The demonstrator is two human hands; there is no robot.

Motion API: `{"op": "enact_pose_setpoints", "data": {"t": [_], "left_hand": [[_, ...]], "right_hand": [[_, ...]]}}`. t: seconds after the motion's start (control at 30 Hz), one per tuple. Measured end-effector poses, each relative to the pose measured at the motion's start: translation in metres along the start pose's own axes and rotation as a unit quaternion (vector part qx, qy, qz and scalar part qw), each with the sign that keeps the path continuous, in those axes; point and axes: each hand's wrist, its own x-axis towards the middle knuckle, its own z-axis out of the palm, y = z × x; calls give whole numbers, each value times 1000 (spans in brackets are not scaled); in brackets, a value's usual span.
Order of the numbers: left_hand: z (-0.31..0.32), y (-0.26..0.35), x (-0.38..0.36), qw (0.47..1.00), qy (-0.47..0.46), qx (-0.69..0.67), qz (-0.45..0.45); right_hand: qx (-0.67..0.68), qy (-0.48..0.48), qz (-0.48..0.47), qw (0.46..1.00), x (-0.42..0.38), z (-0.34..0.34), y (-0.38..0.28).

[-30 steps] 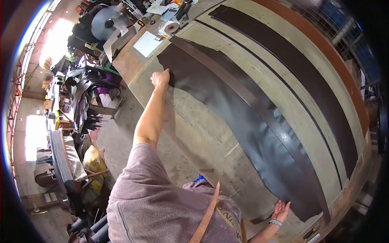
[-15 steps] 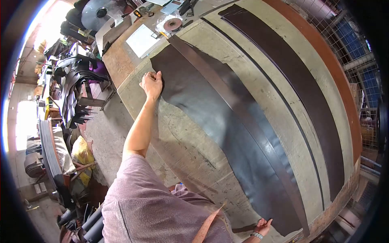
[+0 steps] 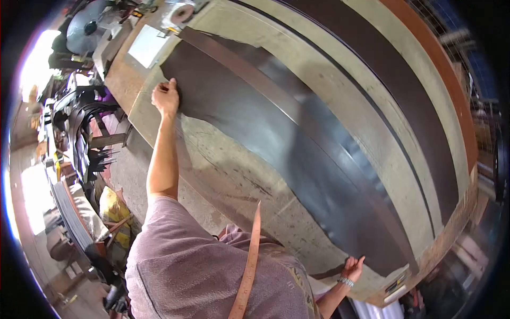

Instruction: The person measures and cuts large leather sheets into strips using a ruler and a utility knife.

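A large dark brown leather sheet [image 3: 239, 117] with an uneven near edge lies across the pale table. A long, straight brown strip [image 3: 276, 106] rests lengthwise on top of it. At the sheet's left end, my left hand [image 3: 166, 98] grips the near edge with curled fingers. My right hand [image 3: 353, 268], with a metal watch band at the wrist, pinches the same edge near the right end. Both arms are spread wide. The fingertips under the leather are hidden.
Beyond the sheet, a thin black strip [image 3: 366, 111], a wide dark brown strip [image 3: 382, 64] and an orange-brown band [image 3: 451, 80] run along the table [image 3: 319, 80]. White paper [image 3: 147, 46] and a tape roll [image 3: 182, 13] lie at the far left. A tape measure [image 3: 249, 260] hangs over my shirt.
My view has shifted, so the table and leather appear further left and higher. Both hands keep hold of the near edge, at about the same places. The tape measure has swung more upright.
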Motion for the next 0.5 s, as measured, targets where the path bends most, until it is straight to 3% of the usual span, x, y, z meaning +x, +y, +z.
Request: {"op": "enact_pose_setpoints", "data": {"t": [0.03, 0.07, 0.17, 0.2, 0.23, 0.27, 0.37, 0.4, 0.43, 0.47, 0.5], "left_hand": [[1, -3, 1, 1000, 10, 11, 18], [2, -5, 2, 1000, 11, 4, 18], [4, -14, 8, 996, 12, 49, 73], [2, -4, 7, 996, 5, 63, 70], [-2, 1, 1, 995, 3, 76, 63], [2, -12, 6, 994, -1, 88, 60], [-20, 7, -5, 995, -43, 91, 27], [-29, 11, -13, 993, -113, -38, -5], [-27, 6, -11, 953, -161, -207, -148], [-20, 4, -16, 862, -208, -351, -300], [-31, 30, -43, 851, -230, -354, -311]], "right_hand": [[-9, 55, -9, 998, -7, 13, -2], [1, 9, -14, 1000, 0, 1, 1], [-9, 39, 8, 999, 1, 0, 2], [-29, 47, 23, 998, 1, -3, 2], [-6, -7, 17, 1000, 1, -10, 2], [-22, 58, 29, 998, -3, -1, -1], [-19, 53, -2, 998, -8, 15, 7], [26, 17, 24, 999, 2, 3, 18], [4, 54, 16, 998, -28, 41, 9], [28, 39, 14, 999, -44, 61, 7], [33, -8, 15, 999, -29, 55, 21]]}}
